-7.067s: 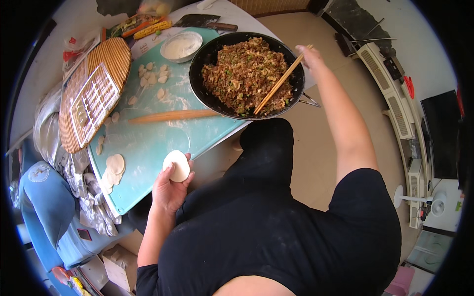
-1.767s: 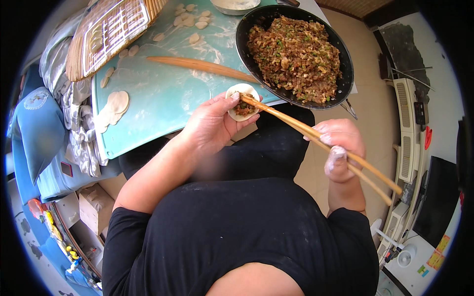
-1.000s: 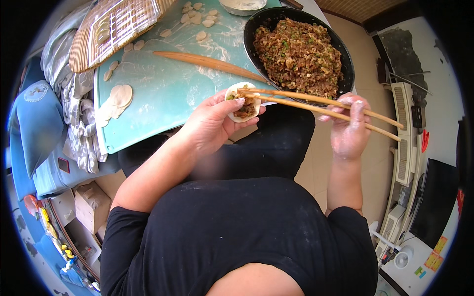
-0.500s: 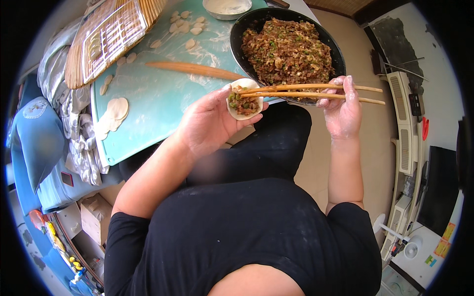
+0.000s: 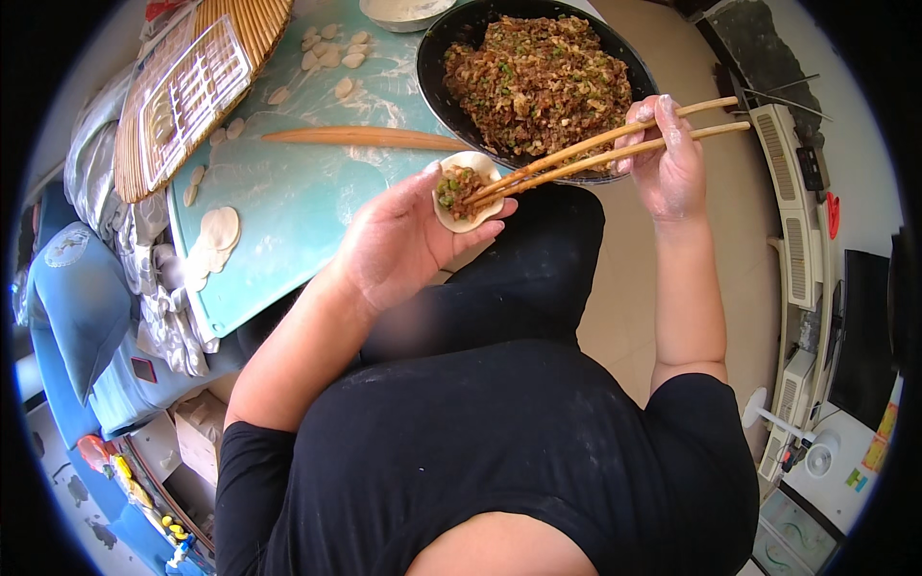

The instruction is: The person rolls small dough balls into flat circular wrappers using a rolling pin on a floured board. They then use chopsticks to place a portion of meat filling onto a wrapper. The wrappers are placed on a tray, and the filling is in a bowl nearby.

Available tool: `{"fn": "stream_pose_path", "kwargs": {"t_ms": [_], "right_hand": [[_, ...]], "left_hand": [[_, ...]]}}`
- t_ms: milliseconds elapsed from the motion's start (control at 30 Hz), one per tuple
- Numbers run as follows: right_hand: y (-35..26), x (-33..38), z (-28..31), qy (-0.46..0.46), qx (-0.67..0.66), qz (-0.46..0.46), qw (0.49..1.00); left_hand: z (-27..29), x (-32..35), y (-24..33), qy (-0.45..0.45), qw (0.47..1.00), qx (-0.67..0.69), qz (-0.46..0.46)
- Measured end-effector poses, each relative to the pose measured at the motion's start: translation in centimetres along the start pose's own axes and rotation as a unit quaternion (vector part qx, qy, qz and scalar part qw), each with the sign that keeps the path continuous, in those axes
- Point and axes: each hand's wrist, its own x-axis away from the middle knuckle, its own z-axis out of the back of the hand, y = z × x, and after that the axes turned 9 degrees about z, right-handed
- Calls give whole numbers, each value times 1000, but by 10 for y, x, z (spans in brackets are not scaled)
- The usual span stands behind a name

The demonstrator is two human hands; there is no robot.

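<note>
Teal mat [image 5: 288,206] | left hand [image 5: 399,240] cups wrapper [image 5: 464,190] | right hand [image 5: 669,163] grips chopsticks [image 5: 605,149]

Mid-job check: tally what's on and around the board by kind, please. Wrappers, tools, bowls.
Filled dumpling wrapper in left hand: 1
Chopsticks in right hand: 1 pair
Rolling pin: 1
Black filling bowl: 1
Flour bowl: 1
Rolled flat wrappers, overlapping: about 2
Total: about 7
</note>
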Motion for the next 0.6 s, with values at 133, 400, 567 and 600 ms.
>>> {"fn": "stream_pose_path", "kwargs": {"t_ms": [133, 400, 567, 600], "right_hand": [[0, -2, -4, 0, -26, 11, 1000], [8, -3, -8, 13, 8, 24, 1000], [12, -2, -17, 33, -32, 29, 999], [16, -2, -16, 50, -26, 23, 998]], "left_hand": [[6, -2, 0, 5, 1000, -5, -22], [4, -4, 0, 21, 999, -25, -20], [4, -5, -1, 37, 998, -47, -31], [4, -6, -1, 37, 998, -49, -33]]}}
